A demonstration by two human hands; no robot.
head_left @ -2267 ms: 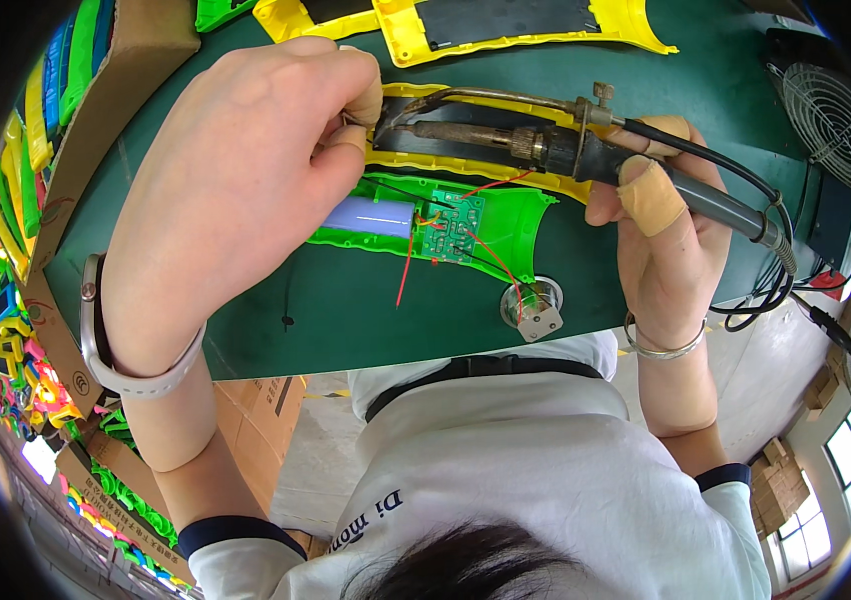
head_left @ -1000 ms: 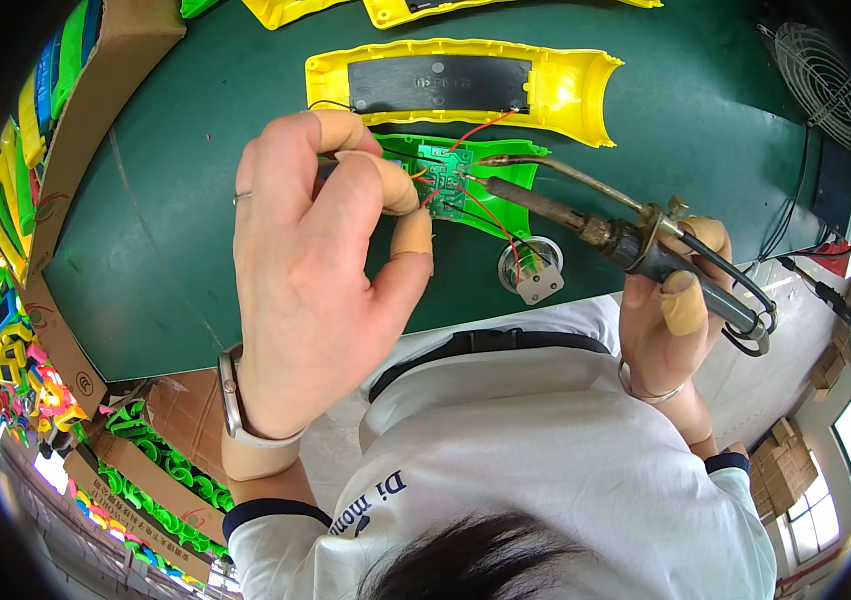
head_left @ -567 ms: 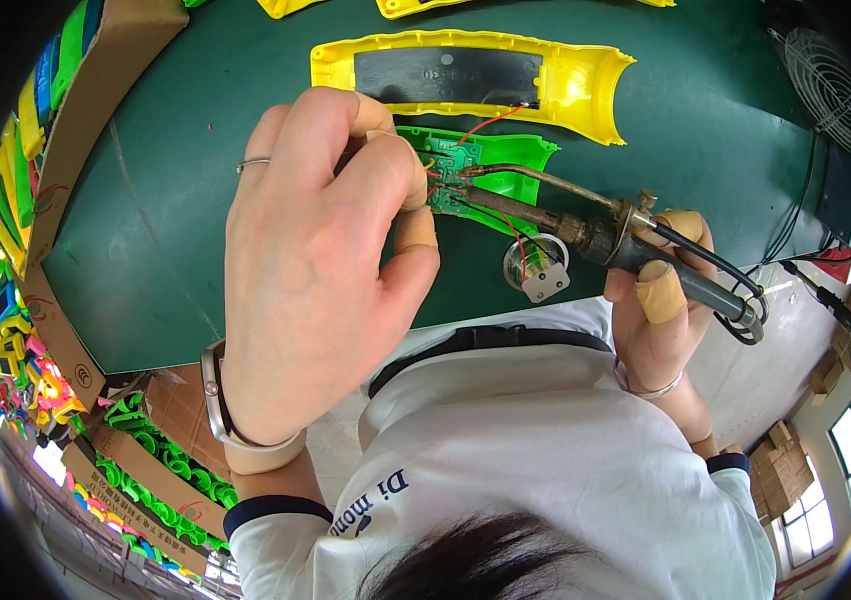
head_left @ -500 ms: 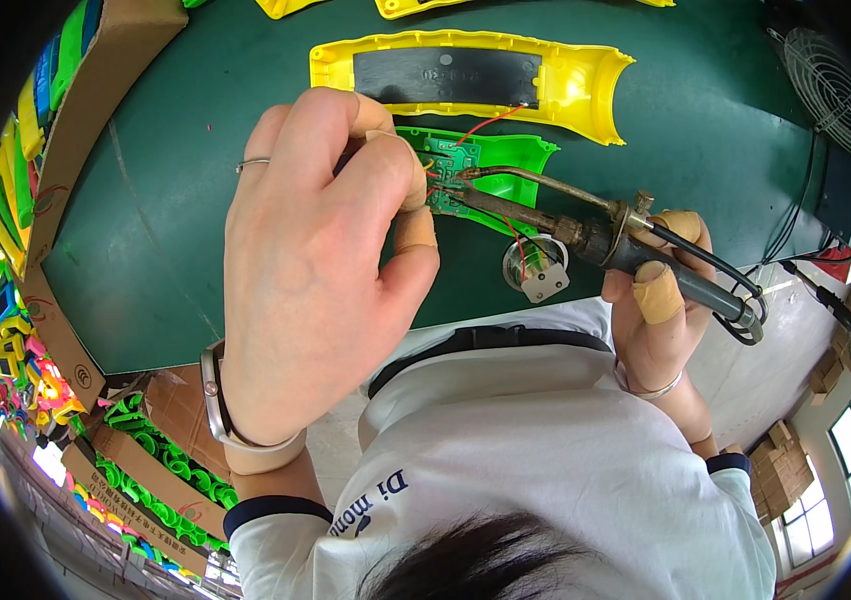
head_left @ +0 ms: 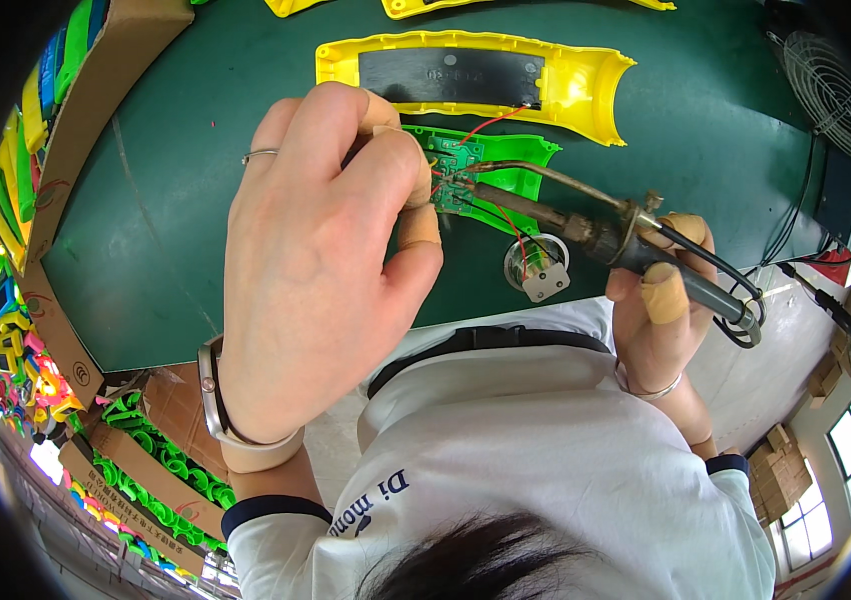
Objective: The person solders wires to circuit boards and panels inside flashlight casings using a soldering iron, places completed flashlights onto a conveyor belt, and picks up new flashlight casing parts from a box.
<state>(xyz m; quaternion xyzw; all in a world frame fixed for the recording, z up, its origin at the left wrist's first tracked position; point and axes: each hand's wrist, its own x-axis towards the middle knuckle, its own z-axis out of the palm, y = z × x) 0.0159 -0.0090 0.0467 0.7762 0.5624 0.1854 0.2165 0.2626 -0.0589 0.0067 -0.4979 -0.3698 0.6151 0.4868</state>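
My left hand (head_left: 321,230) is closed in a pinch over the left end of a green plastic shell (head_left: 516,165). Thin red and yellow wires (head_left: 435,172) run from beside its fingers to a green circuit board (head_left: 461,157) lying in that shell; the fingertips themselves are hidden. Wrapped around the dark handle of a soldering iron (head_left: 586,235) is my right hand (head_left: 666,300), with tan tape on its fingers. A thin metal feed tube (head_left: 546,176) is fixed along the iron. Both tips meet at the wire ends on the board.
Behind lies a yellow shell (head_left: 586,90) with a black insert (head_left: 451,78), joined by a red wire. A round silvery part with a white bracket (head_left: 546,283) sits by the green table's (head_left: 166,250) front edge. A fan (head_left: 831,85) stands right; cardboard boxes (head_left: 111,120) of coloured parts stand left.
The soldering iron's tip has shifted slightly up and to the right on the board. My left hand keeps its pinch, and the shells have moved very slightly in view.
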